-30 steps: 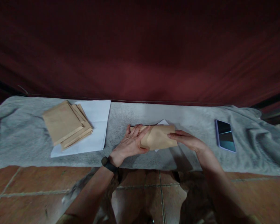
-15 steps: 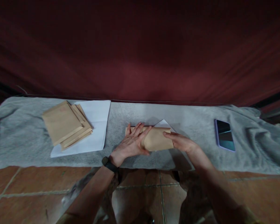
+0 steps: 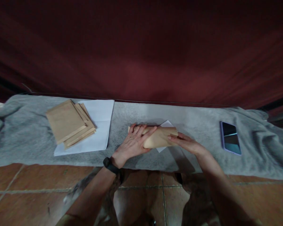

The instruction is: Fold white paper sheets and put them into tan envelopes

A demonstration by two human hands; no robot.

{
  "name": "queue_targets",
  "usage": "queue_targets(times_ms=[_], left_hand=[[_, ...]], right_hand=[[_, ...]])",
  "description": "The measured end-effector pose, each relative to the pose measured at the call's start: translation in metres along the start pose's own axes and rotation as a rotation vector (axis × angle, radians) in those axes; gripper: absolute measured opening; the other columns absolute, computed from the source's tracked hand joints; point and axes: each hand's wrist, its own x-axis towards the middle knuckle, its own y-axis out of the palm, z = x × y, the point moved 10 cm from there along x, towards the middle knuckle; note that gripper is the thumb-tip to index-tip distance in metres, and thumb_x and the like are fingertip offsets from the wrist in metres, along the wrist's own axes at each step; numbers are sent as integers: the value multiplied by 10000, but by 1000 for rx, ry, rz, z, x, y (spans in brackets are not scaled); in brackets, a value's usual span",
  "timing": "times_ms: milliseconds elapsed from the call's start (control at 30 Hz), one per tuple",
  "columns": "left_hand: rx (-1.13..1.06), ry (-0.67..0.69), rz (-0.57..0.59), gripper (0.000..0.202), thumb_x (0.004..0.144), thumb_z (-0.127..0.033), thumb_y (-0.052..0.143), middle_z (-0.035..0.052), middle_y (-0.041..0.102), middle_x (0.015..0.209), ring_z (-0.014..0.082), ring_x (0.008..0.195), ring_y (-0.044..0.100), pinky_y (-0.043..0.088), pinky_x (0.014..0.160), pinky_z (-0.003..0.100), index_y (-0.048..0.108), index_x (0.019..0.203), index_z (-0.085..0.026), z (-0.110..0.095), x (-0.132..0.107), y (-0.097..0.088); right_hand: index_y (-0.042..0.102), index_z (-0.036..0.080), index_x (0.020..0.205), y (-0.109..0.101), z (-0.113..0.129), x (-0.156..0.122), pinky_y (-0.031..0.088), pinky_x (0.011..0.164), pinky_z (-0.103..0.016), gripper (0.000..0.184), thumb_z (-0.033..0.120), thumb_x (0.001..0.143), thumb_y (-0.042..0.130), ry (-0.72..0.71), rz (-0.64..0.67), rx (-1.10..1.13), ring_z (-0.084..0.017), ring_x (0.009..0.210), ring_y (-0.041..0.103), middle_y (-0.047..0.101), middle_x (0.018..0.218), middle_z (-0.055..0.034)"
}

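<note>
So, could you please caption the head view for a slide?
Left hand flat on a brown envelope, right hand at its end, grey cloth.

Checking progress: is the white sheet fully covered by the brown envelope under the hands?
No: corners of the white sheet poke past the far and near edges of the brown envelope. Inside or underneath, cannot tell.

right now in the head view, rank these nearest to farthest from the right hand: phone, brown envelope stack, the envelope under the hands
1. envelope under the hands, touching the right hand, centre
2. phone, off to its right
3. brown envelope stack, far left on white paper
</note>
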Motion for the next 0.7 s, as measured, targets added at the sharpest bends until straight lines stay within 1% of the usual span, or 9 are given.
queue_targets(times_ms=[67, 133, 200, 300, 400, 467, 533, 633, 700], left_hand=[[11, -9, 10, 987, 803, -486, 747, 148, 486, 1448, 349, 1336, 448, 245, 1187, 560, 227, 1615, -277, 3, 0, -2], [7, -13, 19, 995, 804, -491, 743, 151, 495, 1437, 346, 1336, 449, 255, 1184, 546, 217, 1617, -263, 6, 0, -2], [-7, -10, 24, 1006, 802, -498, 742, 149, 495, 1441, 343, 1349, 442, 245, 1192, 541, 204, 1618, -261, 9, -1, -2], [-32, -17, 24, 1071, 775, -488, 767, 134, 496, 1441, 339, 1356, 441, 219, 1208, 543, 152, 1625, -272, 16, -2, -2], [-58, -54, 11, 1149, 751, -478, 786, 117, 511, 1409, 340, 1349, 448, 216, 1213, 547, 74, 1631, -282, 29, -4, -5], [-79, -75, 10, 1166, 746, -484, 789, 111, 511, 1400, 342, 1348, 448, 234, 1207, 549, 51, 1629, -296, 37, -5, -6], [-98, -80, 21, 1175, 741, -497, 790, 108, 505, 1404, 344, 1347, 448, 244, 1202, 553, 41, 1627, -307, 43, -7, -5], [-114, -76, 27, 1184, 733, -516, 795, 106, 506, 1401, 348, 1345, 454, 230, 1210, 565, 44, 1625, -308, 46, -9, -4], [-124, -79, 23, 1182, 735, -522, 793, 103, 514, 1397, 350, 1342, 460, 222, 1215, 571, 48, 1625, -307, 47, -10, -4]], right_hand=[[727, 250, 1168, 0, -1, -1, 564, 970, -457, 443, 584, 912, 588, 17, 40, -70, -290, 1046, 699, 760, 1130, -69], [714, 238, 1179, -4, -3, -2, 559, 937, -452, 473, 604, 939, 535, 26, 40, -251, -290, 1015, 699, 760, 1104, -76], [716, 255, 1160, -4, 0, -3, 548, 920, -430, 434, 583, 962, 513, -33, 53, -417, -272, 1012, 690, 752, 1110, -69], [744, 292, 1071, -1, 10, -5, 482, 1006, -440, 355, 526, 997, 487, -184, 68, -597, -257, 1134, 627, 719, 1173, -53], [749, 279, 1024, -10, 15, -7, 416, 1063, -490, 378, 539, 1005, 475, -225, -21, -731, -270, 1179, 575, 694, 1170, -68], [732, 276, 1076, -15, 14, -8, 394, 1081, -505, 389, 546, 1012, 460, -207, -57, -728, -267, 1181, 568, 681, 1190, -68], [721, 281, 1102, -17, 10, -8, 385, 1093, -505, 392, 531, 1026, 429, -175, -59, -657, -261, 1188, 571, 683, 1182, -59], [735, 273, 1048, -22, 5, -6, 390, 1102, -490, 393, 475, 1037, 398, -129, -111, -527, -258, 1189, 585, 700, 1138, -61], [742, 276, 1019, -21, 3, -2, 439, 1064, -459, 349, 435, 1020, 432, -114, -112, -432, -250, 1136, 621, 711, 1137, -56]])
